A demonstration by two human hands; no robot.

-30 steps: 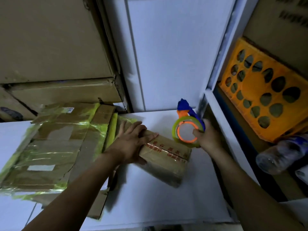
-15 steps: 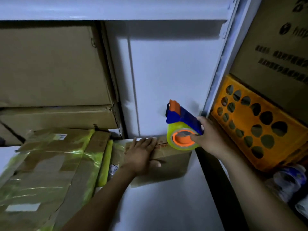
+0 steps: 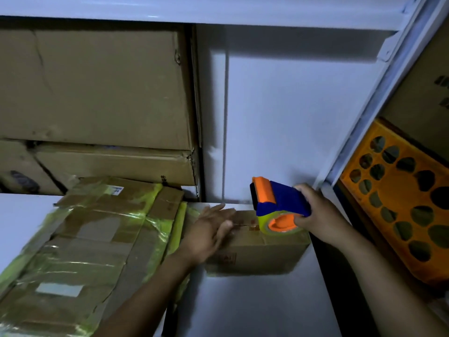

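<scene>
A small brown cardboard box [image 3: 264,254] lies on the white shelf [image 3: 255,305], its top sealed with red-printed tape. My left hand [image 3: 209,232] rests flat on the box's left part, fingers straight. My right hand [image 3: 318,212] grips the blue handle of a tape dispenser [image 3: 277,207] with an orange head and a yellowish tape roll. The roll sits against the box's top right edge.
A stack of flattened cardboard [image 3: 82,251] wrapped in yellowish tape lies left of the box. Large cardboard cartons [image 3: 97,93] stand behind it. The white back wall [image 3: 279,130] is close. An orange perforated crate [image 3: 403,198] sits in the bay to the right.
The view has tilted upward. The dispenser came down from above onto the box's top right edge. My left hand stays on the box, now more to its left.
</scene>
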